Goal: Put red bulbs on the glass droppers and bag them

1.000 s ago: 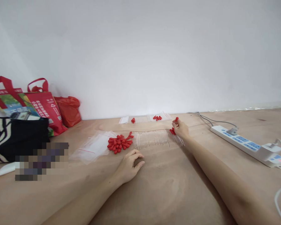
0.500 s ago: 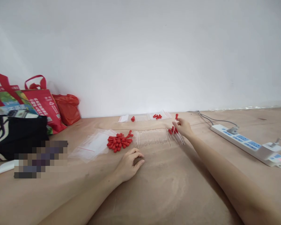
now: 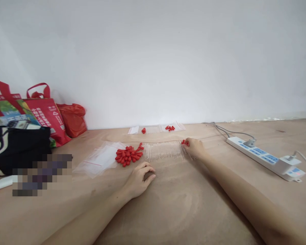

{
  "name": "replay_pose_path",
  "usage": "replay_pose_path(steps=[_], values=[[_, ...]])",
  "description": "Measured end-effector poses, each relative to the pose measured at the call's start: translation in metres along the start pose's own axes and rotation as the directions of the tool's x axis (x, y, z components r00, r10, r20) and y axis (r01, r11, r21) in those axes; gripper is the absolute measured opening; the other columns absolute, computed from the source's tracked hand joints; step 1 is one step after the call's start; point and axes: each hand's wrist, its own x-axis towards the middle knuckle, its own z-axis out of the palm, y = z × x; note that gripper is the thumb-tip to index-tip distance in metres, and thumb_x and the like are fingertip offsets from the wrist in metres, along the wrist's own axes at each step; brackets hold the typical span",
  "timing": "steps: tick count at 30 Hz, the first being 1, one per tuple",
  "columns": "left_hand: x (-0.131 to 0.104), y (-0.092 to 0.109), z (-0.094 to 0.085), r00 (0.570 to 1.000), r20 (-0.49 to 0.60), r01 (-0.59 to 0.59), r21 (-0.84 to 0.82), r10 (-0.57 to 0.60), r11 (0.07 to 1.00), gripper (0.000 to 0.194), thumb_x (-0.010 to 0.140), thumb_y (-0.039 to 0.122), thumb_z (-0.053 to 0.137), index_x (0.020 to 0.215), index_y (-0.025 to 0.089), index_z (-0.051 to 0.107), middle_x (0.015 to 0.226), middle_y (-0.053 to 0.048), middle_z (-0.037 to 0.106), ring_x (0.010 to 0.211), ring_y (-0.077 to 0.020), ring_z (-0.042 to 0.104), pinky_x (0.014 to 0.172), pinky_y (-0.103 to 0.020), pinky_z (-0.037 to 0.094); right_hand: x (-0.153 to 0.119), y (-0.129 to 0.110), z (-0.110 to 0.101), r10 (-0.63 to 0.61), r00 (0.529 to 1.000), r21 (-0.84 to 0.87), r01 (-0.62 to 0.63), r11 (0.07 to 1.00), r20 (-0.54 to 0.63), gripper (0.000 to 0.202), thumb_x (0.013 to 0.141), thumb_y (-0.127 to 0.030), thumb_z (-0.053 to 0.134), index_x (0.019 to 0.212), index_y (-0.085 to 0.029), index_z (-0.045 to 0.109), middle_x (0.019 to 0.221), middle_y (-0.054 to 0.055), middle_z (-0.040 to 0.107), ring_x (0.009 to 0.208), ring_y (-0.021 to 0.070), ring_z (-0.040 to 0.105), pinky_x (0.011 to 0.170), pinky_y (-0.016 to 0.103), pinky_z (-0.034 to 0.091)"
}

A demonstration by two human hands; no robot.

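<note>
My right hand (image 3: 196,147) is down at the right end of a row of thin clear tubes (image 3: 165,150). Its fingertips pinch at a dropper, with red rubber bulbs (image 3: 184,142) showing beside them; the fingers and palm hide part of these droppers. My left hand (image 3: 141,178) rests on the table in front of the row, empty, fingers curved and thumb apart. Just beyond it lies a heap of loose red rubber bulbs (image 3: 128,155). Clear zip bags (image 3: 98,160) are spread to the left of that heap.
Farther back lies a flat clear bag (image 3: 155,129) with tubes and red bulbs on it. A white power strip (image 3: 265,157) with plugs and cables sits at the right. Red shopping bags (image 3: 49,117) and a black striped cloth (image 3: 22,146) stand at the left, against the wall.
My right hand has come down and slightly left, lowering the dropper that was raised upright onto the other droppers at the row's end. My left hand stays in place.
</note>
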Motion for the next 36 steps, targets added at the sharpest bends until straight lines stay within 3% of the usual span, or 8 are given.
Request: replay_pose_path(steps=[6,11,16,23,27,33,34,36], values=[[0.003,-0.005,-0.001,0.989,-0.147,-0.004,0.133,0.024,0.991,0.008,0.074,0.019,0.054,0.077,0.019,0.061,0.086,-0.004,0.057,0.084,-0.0190,0.051,0.077,-0.034,0.042,0.002,-0.012,0.000,0.067,0.991,-0.043,-0.063,0.997,0.115,0.022,0.075,-0.028,0.043,0.074,-0.018,0.063,0.078,0.010,0.065,0.079,0.0226,0.059,0.072,0.033,0.037],[0.032,-0.035,-0.030,0.945,-0.316,0.207,0.364,-0.089,0.908,0.013,0.076,0.021,0.050,0.070,0.018,0.061,0.079,-0.005,0.055,0.082,-0.0217,0.050,0.075,-0.036,0.041,0.008,-0.017,0.001,0.126,0.985,-0.067,-0.119,0.991,0.119,0.022,0.073,-0.022,0.046,0.086,-0.014,0.062,0.089,0.016,0.063,0.082,0.0240,0.060,0.066,0.031,0.040],[0.074,-0.061,-0.059,0.998,-0.053,0.045,0.464,-0.023,0.884,0.016,0.073,0.014,0.051,0.080,0.020,0.064,0.087,-0.004,0.057,0.083,-0.0199,0.052,0.077,-0.032,0.040,0.011,-0.027,0.002,0.128,0.987,-0.092,-0.119,0.989,0.100,0.025,0.073,-0.013,0.045,0.094,-0.012,0.059,0.096,0.019,0.060,0.089,0.0259,0.058,0.073,0.037,0.039],[0.103,-0.071,-0.054,0.975,0.216,-0.146,0.452,0.051,0.880,0.016,0.058,0.004,0.054,0.058,0.018,0.060,0.070,-0.001,0.057,0.068,-0.0171,0.053,0.066,-0.026,0.039,0.011,-0.038,0.006,0.094,0.991,-0.116,-0.082,0.990,0.096,0.024,0.070,-0.005,0.046,0.088,-0.011,0.061,0.093,0.017,0.061,0.087,0.0242,0.058,0.078,0.039,0.035],[0.103,-0.071,-0.055,0.976,0.208,-0.150,0.429,0.064,0.891,0.014,0.061,0.006,0.053,0.051,0.017,0.053,0.063,-0.001,0.054,0.064,-0.0165,0.052,0.065,-0.027,0.039,0.008,-0.038,0.006,0.084,0.992,-0.114,-0.072,0.991,0.097,0.023,0.070,-0.005,0.046,0.084,-0.012,0.062,0.090,0.016,0.062,0.088,0.0243,0.057,0.077,0.039,0.034],[0.075,-0.040,-0.058,0.997,-0.015,-0.072,0.331,0.081,0.941,0.009,0.080,0.019,0.041,0.082,0.016,0.049,0.079,-0.004,0.055,0.074,-0.0156,0.054,0.070,-0.028,0.043,-0.007,-0.041,-0.008,0.043,0.997,-0.108,-0.037,0.993,0.059,0.020,0.076,-0.009,0.040,0.084,-0.009,0.059,0.088,0.017,0.061,0.085,0.0239,0.057,0.076,0.037,0.033],[0.066,-0.033,-0.053,0.994,-0.105,-0.002,0.171,0.021,0.985,0.009,0.081,0.022,0.041,0.083,0.016,0.047,0.076,-0.002,0.055,0.070,-0.0145,0.054,0.067,-0.027,0.044,-0.013,-0.042,-0.010,0.000,0.999,-0.104,0.004,0.995,0.038,0.020,0.078,-0.012,0.039,0.087,-0.009,0.057,0.088,0.017,0.060,0.085,0.0237,0.056,0.077,0.036,0.032],[0.045,-0.021,-0.040,0.989,-0.132,0.043,-0.126,-0.060,0.991,0.009,0.081,0.024,0.042,0.083,0.017,0.045,0.075,-0.002,0.055,0.067,-0.0137,0.055,0.061,-0.025,0.046,-0.029,-0.044,-0.013,-0.171,0.985,-0.079,0.170,0.982,0.000,0.020,0.081,-0.017,0.036,0.090,-0.009,0.053,0.085,0.016,0.060,0.082,0.0225,0.055,0.079,0.035,0.031]])
